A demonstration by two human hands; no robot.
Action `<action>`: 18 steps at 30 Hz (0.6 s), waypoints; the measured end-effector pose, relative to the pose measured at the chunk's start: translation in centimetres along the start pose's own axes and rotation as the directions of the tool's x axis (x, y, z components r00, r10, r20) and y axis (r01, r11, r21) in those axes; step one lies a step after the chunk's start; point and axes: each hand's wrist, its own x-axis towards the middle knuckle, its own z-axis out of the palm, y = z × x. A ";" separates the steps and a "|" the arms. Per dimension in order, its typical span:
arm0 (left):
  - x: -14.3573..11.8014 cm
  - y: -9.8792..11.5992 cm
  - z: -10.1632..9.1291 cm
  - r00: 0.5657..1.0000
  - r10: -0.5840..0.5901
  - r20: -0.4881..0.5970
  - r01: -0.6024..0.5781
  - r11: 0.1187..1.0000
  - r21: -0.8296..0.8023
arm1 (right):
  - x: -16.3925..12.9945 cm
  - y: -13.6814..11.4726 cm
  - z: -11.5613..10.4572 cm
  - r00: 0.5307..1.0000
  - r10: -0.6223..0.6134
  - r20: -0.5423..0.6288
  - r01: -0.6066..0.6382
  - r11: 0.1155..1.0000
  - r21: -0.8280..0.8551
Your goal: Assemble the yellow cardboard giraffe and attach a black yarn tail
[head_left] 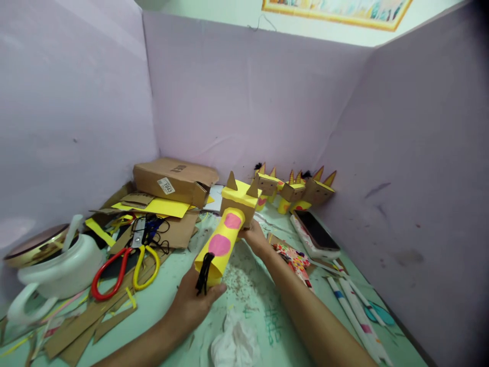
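A cardboard toy animal (225, 232) is held above the green table, its back end toward me. It has a yellow tube body with pink spots, a black yarn tail (205, 272) and a boxy head (239, 200) with two pointed brown ears. My left hand (193, 300) is closed around the rear of the body, thumb along its right side. My right hand (252, 235) grips under the head at the front; the head hides most of its fingers. Below lies a crumpled white tissue (235, 339) near the table's front edge.
Several similar toys (294, 191) stand at the back right. Red-and-yellow-handled scissors (128, 265), cardboard scraps (87, 318), a white mug (63, 275) and a cardboard box (175, 178) crowd the left. A phone (315, 229) and several markers (355, 311) lie right. Lilac panels surround the table.
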 end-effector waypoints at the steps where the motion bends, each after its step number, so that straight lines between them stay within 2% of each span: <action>1: -0.1 0.1 0.0 1.000 0.002 -0.004 -0.002 1.000 -0.006 | -0.3 0.1 0.0 1.000 -0.008 -0.011 0.008 1.000 -0.003; 6: -0.5 0.9 -0.4 1.000 -0.029 -0.007 0.028 0.997 -0.073 | -2.1 -0.1 0.4 0.996 -0.044 -0.072 0.043 0.999 -0.013; 9: -0.5 0.5 -0.5 1.000 -0.008 -0.004 0.008 0.995 -0.098 | -4.2 -0.6 0.6 0.989 -0.029 -0.147 0.025 0.999 -0.027; 14: -0.2 -1.4 -1.4 0.989 0.136 0.062 -0.125 0.978 -0.166 | -8.4 -2.3 -0.3 0.960 0.006 -0.281 -0.019 0.999 -0.043; 16: 0.2 -1.6 -2.4 0.982 0.187 0.027 -0.180 0.969 -0.171 | -9.7 -3.7 -0.8 0.943 0.000 -0.333 -0.015 0.999 -0.044; 18: 0.6 -1.3 -3.6 0.975 0.205 -0.081 -0.216 0.959 -0.181 | -10.9 -5.4 -1.2 0.921 -0.026 -0.388 0.006 0.999 -0.051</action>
